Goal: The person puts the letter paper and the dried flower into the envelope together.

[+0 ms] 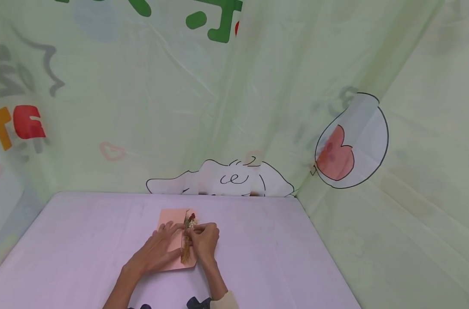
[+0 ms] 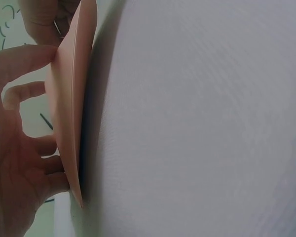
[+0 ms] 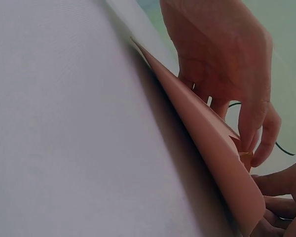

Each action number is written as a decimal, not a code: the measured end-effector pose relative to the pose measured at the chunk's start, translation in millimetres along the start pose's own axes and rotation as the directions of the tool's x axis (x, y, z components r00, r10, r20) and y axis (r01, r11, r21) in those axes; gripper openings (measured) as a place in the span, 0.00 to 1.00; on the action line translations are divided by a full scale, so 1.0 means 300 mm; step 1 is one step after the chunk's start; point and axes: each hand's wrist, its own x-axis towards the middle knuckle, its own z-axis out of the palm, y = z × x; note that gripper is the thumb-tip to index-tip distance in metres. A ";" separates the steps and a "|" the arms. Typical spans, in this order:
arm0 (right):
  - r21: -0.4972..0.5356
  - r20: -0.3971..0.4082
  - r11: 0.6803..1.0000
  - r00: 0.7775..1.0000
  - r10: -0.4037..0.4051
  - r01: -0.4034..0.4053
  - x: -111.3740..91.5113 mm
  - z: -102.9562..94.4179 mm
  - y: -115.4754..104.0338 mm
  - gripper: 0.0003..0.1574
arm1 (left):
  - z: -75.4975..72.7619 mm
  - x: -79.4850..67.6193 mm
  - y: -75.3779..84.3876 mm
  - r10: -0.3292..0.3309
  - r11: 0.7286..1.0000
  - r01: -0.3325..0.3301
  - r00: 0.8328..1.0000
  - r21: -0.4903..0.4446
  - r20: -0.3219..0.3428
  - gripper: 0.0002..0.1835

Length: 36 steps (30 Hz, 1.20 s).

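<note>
On the table lies a pink folded card point(image 1: 170, 215), with a small dried-flower bouquet point(image 1: 186, 253) along its right part. Dark red and pale blooms top the bouquet, above straw-coloured stems. My left hand point(image 1: 157, 251) rests across the card with fingers spread, index finger and thumb reaching the bouquet's left side. My right hand point(image 1: 206, 241) pinches the bouquet below its blooms. Seen edge-on in the left wrist view, the card point(image 2: 66, 94) stands slightly off the table on one side. In the right wrist view, my left hand point(image 3: 222, 59) touches the card's top; the bouquet is mostly hidden.
A pale lilac cloth covers the table point(image 1: 265, 249). Hanging printed curtains point(image 1: 172, 107) enclose its back and sides, meeting the table's far edge. Dark camera mounts point(image 1: 197, 303) sit by both wrists.
</note>
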 end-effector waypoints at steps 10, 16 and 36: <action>-0.061 0.037 0.998 0.999 -0.025 0.027 -0.014 0.008 -0.013 0.10 | -0.005 -0.001 0.004 0.001 1.000 -0.001 1.000 0.008 -0.004 0.31; -0.058 0.083 0.997 0.996 -0.046 0.051 -0.018 0.007 -0.025 0.06 | -0.008 -0.005 0.006 0.001 1.000 -0.001 1.000 0.003 -0.005 0.32; -0.055 0.180 0.993 0.979 -0.093 0.105 -0.021 0.028 -0.021 0.08 | -0.004 -0.008 -0.004 0.014 1.000 -0.015 1.000 -0.021 -0.016 0.33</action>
